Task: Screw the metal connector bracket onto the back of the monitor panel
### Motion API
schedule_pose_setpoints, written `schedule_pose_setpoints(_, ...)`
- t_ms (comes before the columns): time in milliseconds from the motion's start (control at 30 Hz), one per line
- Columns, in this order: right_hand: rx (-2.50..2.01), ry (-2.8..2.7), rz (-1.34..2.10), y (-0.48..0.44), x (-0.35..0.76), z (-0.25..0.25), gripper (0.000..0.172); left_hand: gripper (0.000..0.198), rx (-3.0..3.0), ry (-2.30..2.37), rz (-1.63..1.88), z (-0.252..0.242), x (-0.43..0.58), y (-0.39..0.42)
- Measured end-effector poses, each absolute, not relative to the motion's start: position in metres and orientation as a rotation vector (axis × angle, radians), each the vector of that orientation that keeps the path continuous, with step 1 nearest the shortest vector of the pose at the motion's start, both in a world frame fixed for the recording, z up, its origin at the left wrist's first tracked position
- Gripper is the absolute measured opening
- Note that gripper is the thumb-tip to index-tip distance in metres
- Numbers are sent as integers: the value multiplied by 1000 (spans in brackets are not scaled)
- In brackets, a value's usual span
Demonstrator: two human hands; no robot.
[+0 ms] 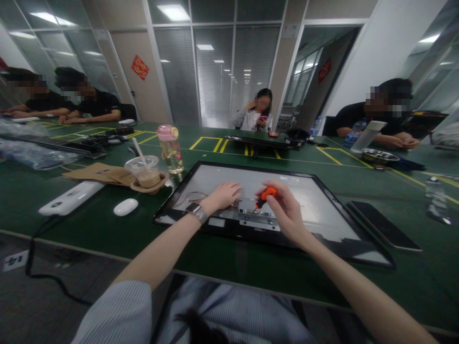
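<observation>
A black-framed monitor lies face down on the green table, its grey metal back showing. My right hand is closed round an orange-and-black screwdriver, whose tip points down at a small silver circuit bracket in the panel's middle. My left hand, a watch on its wrist, rests on the panel just left of that bracket, fingers curled down beside thin coloured wires. What the left fingers touch is hidden.
A white mouse, a white power strip, an iced drink cup on brown paper and a pink-capped bottle stand to the left. A dark phone lies to the right. Several other people sit round the table's far side.
</observation>
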State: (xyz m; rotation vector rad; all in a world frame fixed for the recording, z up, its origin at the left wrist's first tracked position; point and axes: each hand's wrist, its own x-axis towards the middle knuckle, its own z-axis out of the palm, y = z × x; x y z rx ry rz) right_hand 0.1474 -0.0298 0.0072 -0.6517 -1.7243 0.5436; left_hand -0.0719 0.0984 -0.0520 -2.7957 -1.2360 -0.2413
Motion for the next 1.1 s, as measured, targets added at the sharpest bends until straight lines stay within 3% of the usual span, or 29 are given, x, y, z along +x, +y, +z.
schedule_pose_setpoints(1100, -623, -1712, 534, -27, 148, 2, 23, 47, -2807, -1265, -231, -49, -71, 95)
